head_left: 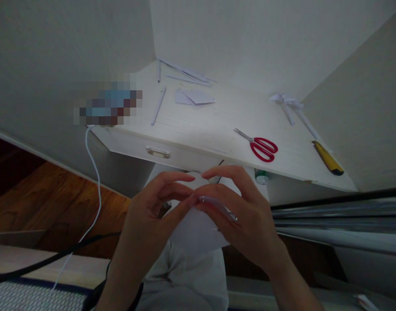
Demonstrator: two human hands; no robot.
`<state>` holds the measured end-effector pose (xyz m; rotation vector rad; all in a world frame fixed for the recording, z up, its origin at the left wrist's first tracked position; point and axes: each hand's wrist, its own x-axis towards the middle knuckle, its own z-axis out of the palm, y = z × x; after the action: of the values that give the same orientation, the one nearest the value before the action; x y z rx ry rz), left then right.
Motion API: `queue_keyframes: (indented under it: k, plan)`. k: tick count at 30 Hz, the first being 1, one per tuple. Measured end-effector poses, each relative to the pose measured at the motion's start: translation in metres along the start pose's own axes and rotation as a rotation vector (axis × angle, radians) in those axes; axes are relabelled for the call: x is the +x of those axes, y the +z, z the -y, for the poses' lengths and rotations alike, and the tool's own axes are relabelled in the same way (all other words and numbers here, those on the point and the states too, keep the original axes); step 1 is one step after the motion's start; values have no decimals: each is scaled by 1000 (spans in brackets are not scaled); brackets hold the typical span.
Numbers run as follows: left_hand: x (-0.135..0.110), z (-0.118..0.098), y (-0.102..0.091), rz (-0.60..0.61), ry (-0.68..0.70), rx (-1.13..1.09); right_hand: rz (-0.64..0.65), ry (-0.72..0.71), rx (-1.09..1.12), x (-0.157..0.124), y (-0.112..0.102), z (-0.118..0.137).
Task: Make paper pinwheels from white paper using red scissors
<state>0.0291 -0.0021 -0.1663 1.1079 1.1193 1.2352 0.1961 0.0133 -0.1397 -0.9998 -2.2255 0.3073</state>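
Note:
My left hand (152, 207) and my right hand (239, 211) meet in front of me, below the desk edge. Both pinch a sheet of white paper (198, 229), and a thin rolled part of the paper (217, 205) lies across my right fingers. The fingers of both hands are curled and pressed on the paper. The sheet hangs down over my lap between the hands. Red-handled scissors (261, 147) lie on the white desk (223, 125) just beyond my hands.
A yellow utility knife (327, 158) lies at the desk's right end. Rolled paper sticks (159, 106), folded paper pieces (194, 97) and a paper shape (286, 101) sit further back. A drawer handle (157, 152), a small bottle (261, 176) and a white cable (96, 185) are near.

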Motion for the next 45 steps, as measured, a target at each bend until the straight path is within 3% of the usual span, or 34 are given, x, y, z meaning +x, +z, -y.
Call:
queue_keyframes:
  k: [6,11,22,28,32,34,39,45]
  plan:
    - [-3,3,-2,-16,-10,17,-58,20,-18,-1,1,-2]
    - [-2,0,-1,27,-42,50,-127,118,117,4,0,-2]
    - [0,6,-1,154,-52,35,-21,343,511,11,4,-6]
    - [2,5,-3,56,-76,-126,42,507,609,-2,-5,-9]
    - [3,4,-1,-32,-118,-269,37,585,545,-11,-9,-12]
    - [3,4,0,-8,-130,-292,17,613,504,-12,-9,-13]
    - [-2,1,-1,48,-109,-198,-16,544,400,-8,-12,-9]
    - [-2,-2,-6,201,-98,-136,82,400,267,-4,-15,-1]
